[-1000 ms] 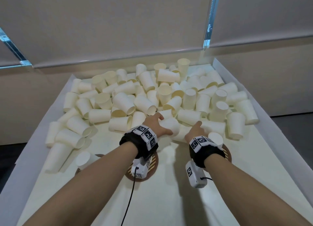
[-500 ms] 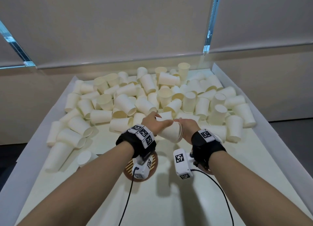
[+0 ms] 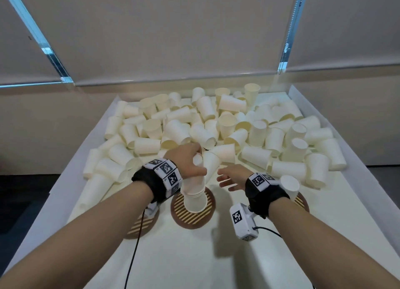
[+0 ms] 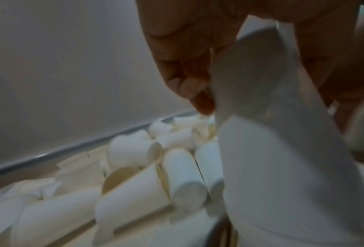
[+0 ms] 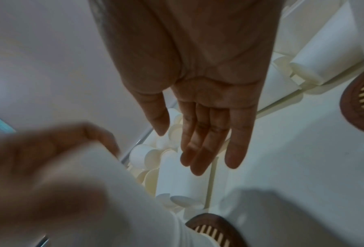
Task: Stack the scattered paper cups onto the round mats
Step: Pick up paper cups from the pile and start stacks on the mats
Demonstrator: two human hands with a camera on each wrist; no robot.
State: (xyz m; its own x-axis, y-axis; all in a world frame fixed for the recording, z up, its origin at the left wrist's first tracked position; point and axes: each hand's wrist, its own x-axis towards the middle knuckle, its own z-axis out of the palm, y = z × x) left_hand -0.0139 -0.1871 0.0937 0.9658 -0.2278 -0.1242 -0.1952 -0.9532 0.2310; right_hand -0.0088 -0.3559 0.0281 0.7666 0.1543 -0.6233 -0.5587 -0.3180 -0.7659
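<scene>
A heap of white paper cups (image 3: 216, 126) fills the far half of the white tray. My left hand (image 3: 194, 159) grips the top of a short stack of upside-down cups (image 3: 194, 194), which stands upright over the middle round brown striped mat (image 3: 204, 218); whether its rim touches the mat I cannot tell. In the left wrist view the fingers (image 4: 189, 86) curl round the stack (image 4: 282, 158). My right hand (image 3: 227, 178) hovers just right of the stack, empty, its fingers (image 5: 200, 150) straight.
One upside-down cup (image 3: 290, 187) stands on the right mat (image 3: 302, 202). A left mat (image 3: 140, 226) lies partly under my left forearm. Raised tray walls (image 3: 346, 150) run along both sides. Bare tray floor (image 3: 194, 256) lies in front of the mats.
Both hands pulled back from the heap and brought cups together. The left hand now holds the stack upright over the middle mat; the right hand has let go and opened.
</scene>
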